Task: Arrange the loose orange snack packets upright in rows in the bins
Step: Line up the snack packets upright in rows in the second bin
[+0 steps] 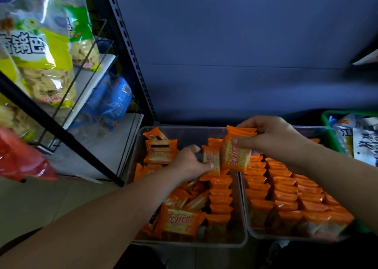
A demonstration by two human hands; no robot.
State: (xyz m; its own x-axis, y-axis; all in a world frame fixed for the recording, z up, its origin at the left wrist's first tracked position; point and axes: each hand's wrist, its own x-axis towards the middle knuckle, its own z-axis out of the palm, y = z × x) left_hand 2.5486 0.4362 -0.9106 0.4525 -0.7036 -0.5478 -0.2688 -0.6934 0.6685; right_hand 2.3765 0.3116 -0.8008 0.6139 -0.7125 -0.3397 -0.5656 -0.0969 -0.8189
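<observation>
Two clear plastic bins stand side by side. The left bin [184,130] holds loose orange snack packets [180,220] lying flat on its left side and one upright row [221,199] along its right wall. The right bin [248,217] is packed with upright rows [286,195]. My left hand [189,162] pinches a single orange packet [211,160] over the left bin. My right hand [272,137] grips a small stack of packets [237,150] above the gap between the two bins.
A black metal rack [131,49] with wire shelves of yellow [41,60] and blue snack bags [114,103] stands at the left. A red bag [18,158] hangs at the near left. A green basket [327,123] with dark packets sits at the right.
</observation>
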